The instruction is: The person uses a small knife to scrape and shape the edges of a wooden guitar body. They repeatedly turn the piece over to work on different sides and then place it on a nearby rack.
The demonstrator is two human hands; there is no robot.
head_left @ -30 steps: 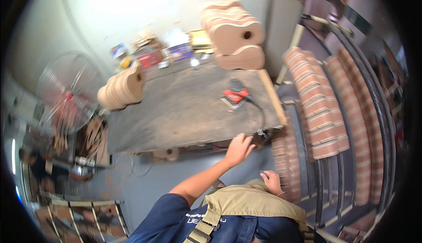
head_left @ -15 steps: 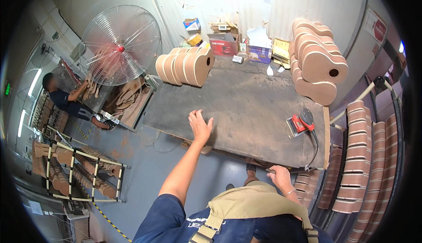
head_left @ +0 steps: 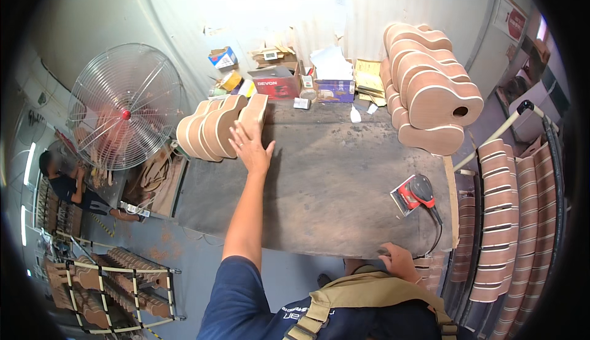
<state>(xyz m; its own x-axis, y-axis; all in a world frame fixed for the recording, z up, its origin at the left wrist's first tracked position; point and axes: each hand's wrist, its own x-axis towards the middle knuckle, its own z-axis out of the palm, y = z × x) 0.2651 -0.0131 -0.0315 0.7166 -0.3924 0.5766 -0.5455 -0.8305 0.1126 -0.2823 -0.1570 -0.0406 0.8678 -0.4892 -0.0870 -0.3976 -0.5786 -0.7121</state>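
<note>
1. Near hazard. The cord (head_left: 438,237) of a red sander (head_left: 419,192) lay just right of the fingers of the right hand (head_left: 401,261). A sideways sweep of that arm might have snagged it and dragged the tool across the bench (head_left: 326,180).
2. Middle hazard. The nearest guitar body (head_left: 255,109) appeared to stand on edge at the fingers of the left hand (head_left: 252,152). A push high on its side, or a one-sided grip, could probably have tipped it.
3. Farther hazard. A knock from that body might have disturbed the row of guitar bodies (head_left: 209,132) left of the same fingers, or scuffed its pale edging.
4. Right fingers. These were curled by the bench's near edge; whether they held something small could not be told.
5. Left fingers. These were spread wide, closed on nothing. The nearest guitar body lay directly at their tips, its lower part overlapped by them and its upper part extending beyond; contact could not be confirmed.
6. Beyond. The row stood just left of the left fingers; a taller stack of guitar bodies (head_left: 439,103) stood well apart, to their right and farther back.
</note>
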